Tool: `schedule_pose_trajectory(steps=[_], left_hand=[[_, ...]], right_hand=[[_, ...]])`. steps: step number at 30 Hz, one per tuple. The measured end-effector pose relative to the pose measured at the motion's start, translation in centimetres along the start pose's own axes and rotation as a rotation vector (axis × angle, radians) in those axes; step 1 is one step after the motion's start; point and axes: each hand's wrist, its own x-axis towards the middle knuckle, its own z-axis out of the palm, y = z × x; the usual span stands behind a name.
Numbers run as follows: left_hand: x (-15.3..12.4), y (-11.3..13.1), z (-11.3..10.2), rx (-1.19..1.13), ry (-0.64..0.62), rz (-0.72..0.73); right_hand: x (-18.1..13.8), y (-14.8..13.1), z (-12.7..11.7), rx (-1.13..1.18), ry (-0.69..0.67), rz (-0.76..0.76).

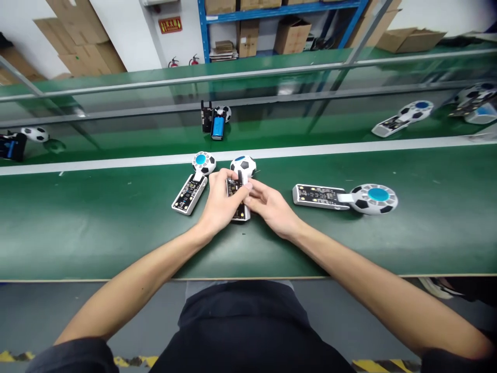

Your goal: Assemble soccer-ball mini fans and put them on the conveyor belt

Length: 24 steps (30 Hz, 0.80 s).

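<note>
In front of me on the green bench lies a white-cased device with an exposed black circuit board (239, 214) and a football-patterned round head (244, 165). My left hand (222, 202) is closed around its case from the left, thumb across the board. From the right, my right hand (272, 206) pinches the case's edge near the neck, fingertips close to the left thumb. The fingers cover much of the board. A similar device (189, 195) with a blue-centred head lies left of my left hand. Another one (322, 197) rests sideways to the right.
Beyond a pale strip (155, 161) runs a shiny green surface. It carries a device with a blue battery-like block (218, 127), another football-headed device (392, 124), and more units at both ends. A tiny dark piece (244, 234) lies near the bench's front edge.
</note>
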Motion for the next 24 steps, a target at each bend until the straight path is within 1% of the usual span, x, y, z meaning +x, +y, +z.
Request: schedule_pose_trajectory(steps=[2,5,7,9,11,14,17,19,21,24], left_hand=[[0.2,0.7,-0.3,0.046,-0.012,0.011],[0.4,1.8,-0.8,0.149,-0.024,0.084],[0.6,2.4,-1.1,0.209,-0.046,0.111],[0.8,2.8,-1.3,0.272,-0.077,0.115],[0.9,3.2,-1.2,0.348,-0.096,0.131],[0.7,3.9,-0.6,0.506,-0.109,0.180],[0.5,4.5,0.2,0.686,-0.137,0.181],[0.4,4.5,0.4,0.733,-0.120,0.214],[0.4,4.1,0.3,0.720,-0.068,0.276],[0.6,3.6,0.0,0.667,-0.006,0.298]], right_hand=[[0.1,0.4,0.3,0.009,0.062,-0.016],[0.5,0.9,0.5,0.051,0.154,-0.024],[0.7,1.1,0.4,0.047,0.193,-0.059],[0.7,1.2,0.2,0.029,0.210,-0.082],[0.8,1.3,0.1,0.017,0.214,-0.073],[0.8,1.3,-0.2,0.012,0.211,-0.047],[1.0,0.7,-0.4,0.019,0.197,-0.008],[1.0,0.2,-0.7,0.075,0.159,0.060],[1.1,-0.2,-0.9,0.198,0.149,0.145],[1.5,-0.5,-0.7,0.425,0.209,0.208]])
